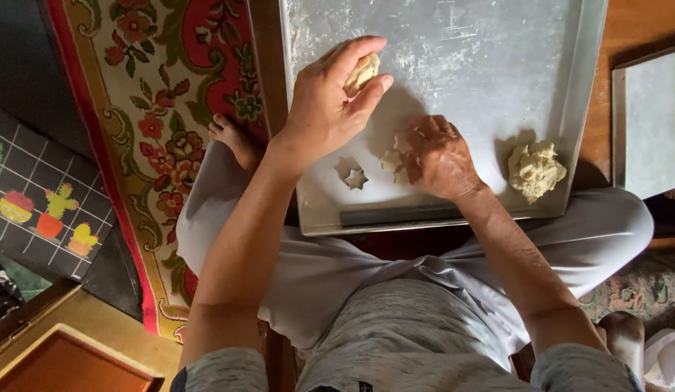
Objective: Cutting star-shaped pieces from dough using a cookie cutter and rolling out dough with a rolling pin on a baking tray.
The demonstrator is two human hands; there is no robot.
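A floured metal tray [453,65] is set over a floral rug [156,94]. A pale, crumbly dough piece [363,71] is pinched in the left hand [326,105]; flattened dough [392,161] is pressed under the closed right hand [439,156]. A star cutter [355,178] lies near left, a rough lump [535,169] right.

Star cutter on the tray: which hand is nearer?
Right. The right hand presses dough just beside the star cutter on the tray. The left hand is raised above and farther off, its fingers pinching a dough piece.
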